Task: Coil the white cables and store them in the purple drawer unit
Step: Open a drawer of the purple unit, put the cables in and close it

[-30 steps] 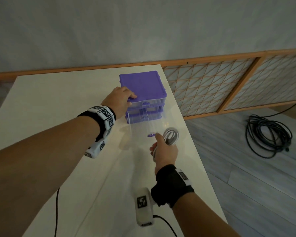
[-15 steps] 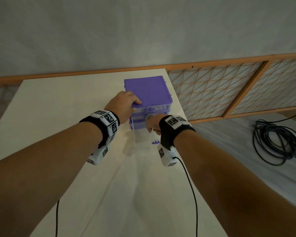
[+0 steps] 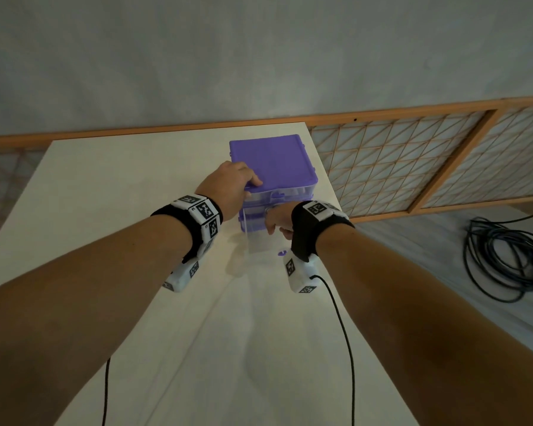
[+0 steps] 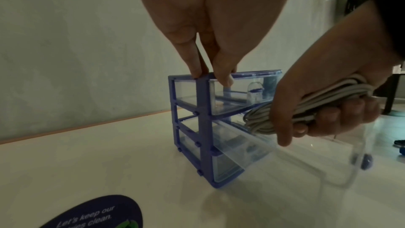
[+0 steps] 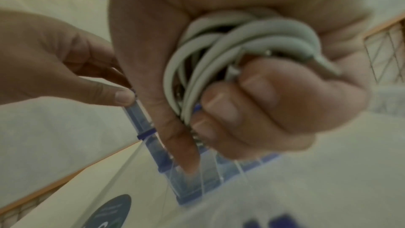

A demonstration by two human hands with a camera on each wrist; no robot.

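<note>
The purple drawer unit [image 3: 273, 162] stands at the far right of the white table [image 3: 105, 186]. My left hand [image 3: 231, 186] holds its top front-left corner; in the left wrist view the fingertips [image 4: 197, 74] sit on the frame [image 4: 203, 127] with the thumb against the top drawer's front. A clear drawer [image 4: 328, 162] with a purple handle [image 4: 366, 162] is pulled far out of the unit. My right hand [image 4: 306, 124] grips a coiled white cable [image 4: 263, 117] just above that drawer, right at the unit's front. The right wrist view shows the cable [image 5: 197, 58] bunched in the curled fingers [image 5: 221, 105].
The table's right edge [image 3: 330, 186] runs close beside the unit. Beyond it, a black cable coil [image 3: 511, 259] lies on the floor before a wooden lattice screen [image 3: 397, 161]. A dark round sticker [image 4: 98, 214] is on the tabletop near my left wrist.
My right hand has carried the coiled cable forward from the near table to the open drawer at the unit's front. My left hand has stayed on the unit's top corner.
</note>
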